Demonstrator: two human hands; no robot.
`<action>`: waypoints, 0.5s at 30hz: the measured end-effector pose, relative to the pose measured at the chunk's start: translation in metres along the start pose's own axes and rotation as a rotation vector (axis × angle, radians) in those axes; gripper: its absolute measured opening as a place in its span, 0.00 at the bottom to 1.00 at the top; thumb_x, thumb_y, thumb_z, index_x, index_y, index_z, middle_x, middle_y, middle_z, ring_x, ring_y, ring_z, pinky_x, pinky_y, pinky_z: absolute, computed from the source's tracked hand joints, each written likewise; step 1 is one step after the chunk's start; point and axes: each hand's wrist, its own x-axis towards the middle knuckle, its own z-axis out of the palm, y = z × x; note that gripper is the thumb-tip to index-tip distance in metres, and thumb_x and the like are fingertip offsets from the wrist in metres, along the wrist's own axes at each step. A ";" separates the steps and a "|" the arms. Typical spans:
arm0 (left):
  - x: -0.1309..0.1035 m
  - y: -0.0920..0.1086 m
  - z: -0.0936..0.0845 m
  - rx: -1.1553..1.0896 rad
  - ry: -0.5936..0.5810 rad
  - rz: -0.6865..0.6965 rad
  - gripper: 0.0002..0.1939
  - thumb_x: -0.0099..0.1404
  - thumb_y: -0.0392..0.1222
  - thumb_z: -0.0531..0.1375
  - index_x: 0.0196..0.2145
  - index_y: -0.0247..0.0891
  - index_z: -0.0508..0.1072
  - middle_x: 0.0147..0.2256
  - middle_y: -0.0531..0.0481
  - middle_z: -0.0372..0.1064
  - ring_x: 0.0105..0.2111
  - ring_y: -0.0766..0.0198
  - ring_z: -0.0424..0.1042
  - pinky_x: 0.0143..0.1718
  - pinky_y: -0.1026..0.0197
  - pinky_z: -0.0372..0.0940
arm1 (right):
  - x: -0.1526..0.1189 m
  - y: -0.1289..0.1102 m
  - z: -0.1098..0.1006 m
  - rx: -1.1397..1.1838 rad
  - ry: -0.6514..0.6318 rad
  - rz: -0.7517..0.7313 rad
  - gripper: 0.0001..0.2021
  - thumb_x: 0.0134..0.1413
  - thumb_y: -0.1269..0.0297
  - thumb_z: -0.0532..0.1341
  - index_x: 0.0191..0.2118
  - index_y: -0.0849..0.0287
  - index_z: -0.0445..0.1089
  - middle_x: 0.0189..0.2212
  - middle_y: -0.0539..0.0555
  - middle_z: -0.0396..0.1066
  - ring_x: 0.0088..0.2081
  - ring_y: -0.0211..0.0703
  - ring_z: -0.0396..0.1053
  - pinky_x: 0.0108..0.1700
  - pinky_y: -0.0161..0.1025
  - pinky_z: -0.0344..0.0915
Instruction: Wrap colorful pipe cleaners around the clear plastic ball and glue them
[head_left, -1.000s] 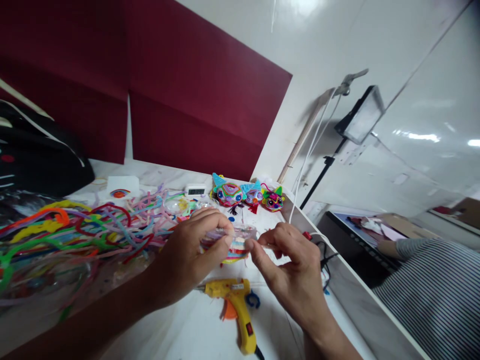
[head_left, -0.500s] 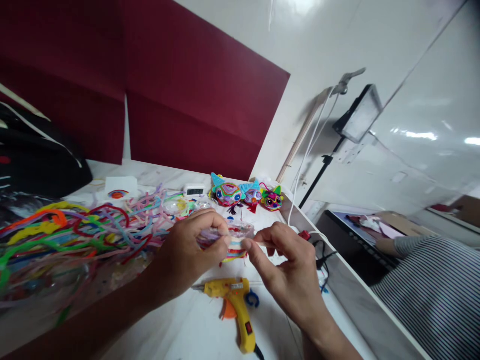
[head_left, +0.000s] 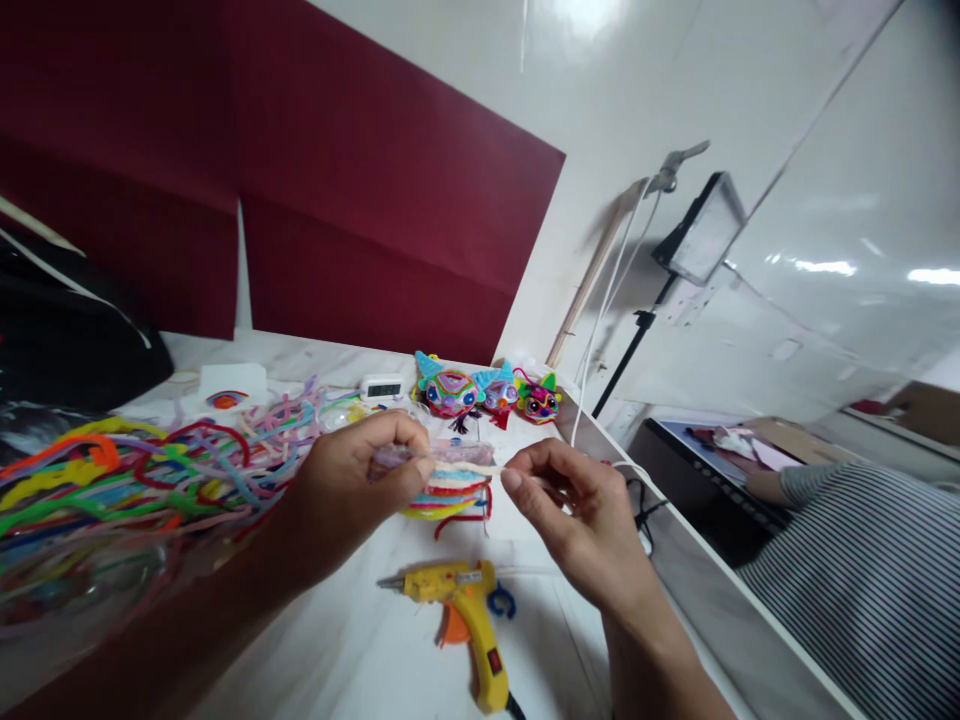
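My left hand (head_left: pixel 375 465) is closed, thumb and forefinger pinching a pale pipe cleaner (head_left: pixel 472 467). My right hand (head_left: pixel 574 500) pinches the other end, so it spans straight between them. Just below it are rows of blue, red and yellow pipe cleaners (head_left: pixel 450 495), a red one bent downward at the right end. Whether my left hand also grips these rows, its fingers hide. A yellow glue gun (head_left: pixel 469 590) with an orange trigger lies on the table below my hands, a small blue curled piece (head_left: pixel 501 600) beside it.
Loose coloured pipe cleaners (head_left: pixel 172 470) heap up at the left. Behind my hands sit colourful animal-face ornaments (head_left: pixel 454 393) and a small white digital timer (head_left: pixel 382 387). A raised edge (head_left: pixel 720 590) bounds the table on the right; beyond it is a person's striped sleeve (head_left: pixel 817 485).
My hands have moved apart, showing more of the pale pipe cleaner and the coloured rows beneath. My left hand shifted left. The view has turned slightly; the glue gun stays put.
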 end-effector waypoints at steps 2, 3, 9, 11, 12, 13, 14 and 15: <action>0.001 -0.003 0.000 -0.023 -0.001 -0.012 0.06 0.60 0.42 0.58 0.26 0.40 0.67 0.30 0.51 0.70 0.35 0.59 0.71 0.22 0.65 0.57 | 0.001 0.002 0.000 0.047 -0.002 0.029 0.07 0.57 0.64 0.63 0.29 0.60 0.71 0.22 0.47 0.68 0.24 0.33 0.61 0.25 0.31 0.56; 0.001 -0.004 0.000 -0.039 -0.003 -0.015 0.06 0.60 0.42 0.58 0.26 0.40 0.67 0.30 0.52 0.70 0.35 0.59 0.71 0.22 0.65 0.57 | 0.001 0.003 0.001 0.068 -0.001 0.042 0.07 0.56 0.64 0.63 0.29 0.61 0.71 0.22 0.47 0.68 0.24 0.33 0.61 0.25 0.31 0.56; 0.001 -0.005 -0.001 -0.127 -0.040 -0.052 0.05 0.60 0.40 0.59 0.26 0.40 0.67 0.29 0.52 0.69 0.32 0.60 0.72 0.23 0.65 0.60 | 0.003 0.007 0.002 0.134 -0.005 0.083 0.08 0.54 0.64 0.65 0.28 0.61 0.71 0.22 0.48 0.69 0.23 0.32 0.59 0.24 0.31 0.54; 0.001 -0.004 -0.002 -0.141 -0.046 -0.044 0.05 0.60 0.40 0.59 0.26 0.40 0.67 0.29 0.52 0.70 0.32 0.60 0.72 0.24 0.65 0.62 | 0.003 0.007 0.002 0.158 -0.004 0.091 0.07 0.53 0.63 0.66 0.28 0.61 0.72 0.22 0.48 0.69 0.23 0.33 0.59 0.24 0.31 0.55; 0.001 -0.004 -0.002 -0.148 -0.046 -0.035 0.05 0.60 0.40 0.59 0.26 0.40 0.67 0.29 0.52 0.70 0.32 0.59 0.72 0.25 0.65 0.63 | 0.003 0.007 0.002 0.175 -0.003 0.095 0.08 0.52 0.63 0.66 0.28 0.61 0.72 0.22 0.48 0.69 0.23 0.33 0.60 0.24 0.31 0.56; 0.001 -0.003 -0.002 -0.156 -0.046 -0.029 0.06 0.60 0.40 0.59 0.26 0.40 0.67 0.29 0.52 0.70 0.33 0.59 0.72 0.25 0.65 0.64 | 0.003 0.007 0.002 0.193 -0.001 0.102 0.08 0.52 0.63 0.67 0.28 0.61 0.71 0.22 0.48 0.69 0.23 0.33 0.60 0.24 0.31 0.56; 0.001 -0.002 -0.002 -0.163 -0.046 -0.029 0.06 0.59 0.40 0.59 0.25 0.40 0.67 0.28 0.51 0.70 0.32 0.59 0.72 0.25 0.65 0.64 | 0.004 0.007 0.002 0.211 -0.001 0.112 0.08 0.51 0.63 0.67 0.27 0.61 0.71 0.22 0.48 0.68 0.23 0.33 0.60 0.23 0.31 0.56; 0.001 -0.001 -0.002 -0.169 -0.048 -0.035 0.06 0.59 0.40 0.59 0.25 0.40 0.67 0.28 0.51 0.69 0.32 0.59 0.72 0.25 0.65 0.64 | 0.004 0.007 0.003 0.229 0.000 0.123 0.09 0.50 0.62 0.68 0.27 0.61 0.71 0.21 0.48 0.67 0.23 0.33 0.60 0.23 0.30 0.56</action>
